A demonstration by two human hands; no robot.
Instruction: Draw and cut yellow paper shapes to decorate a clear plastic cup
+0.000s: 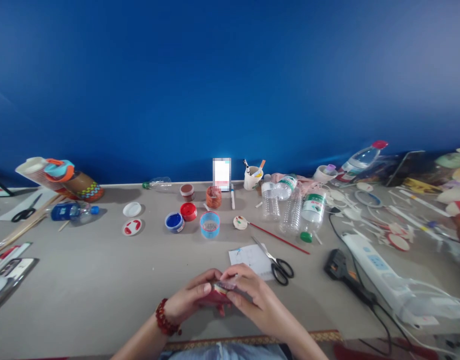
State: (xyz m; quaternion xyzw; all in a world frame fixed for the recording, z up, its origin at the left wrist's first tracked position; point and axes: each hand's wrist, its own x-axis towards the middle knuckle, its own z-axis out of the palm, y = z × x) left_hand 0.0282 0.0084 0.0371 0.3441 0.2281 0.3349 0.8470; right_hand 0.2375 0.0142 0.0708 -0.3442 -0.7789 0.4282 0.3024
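Near the table's front edge, my left hand point(190, 296) curls round a small dark-red object point(212, 297) with a pale rim. My right hand point(255, 296) pinches its upper side, where a shiny, see-through edge shows. Fingers cover much of the object, so its kind cannot be made out. Just beyond my right hand lies a white paper sheet point(248, 256) with faint marks. Black-handled scissors point(278, 266) rest partly on that sheet. A red-handled paintbrush point(277, 237) leans on a small paint-stained white disc point(240, 223).
Open jars of blue paint point(175, 222) and red paint point(188, 211) stand ahead, beside a blue-rimmed clear cup point(209, 225). Plastic bottles point(312, 207) crowd the right back. A glue gun point(348, 280) and white power strip point(376, 272) lie right, with trailing cables.
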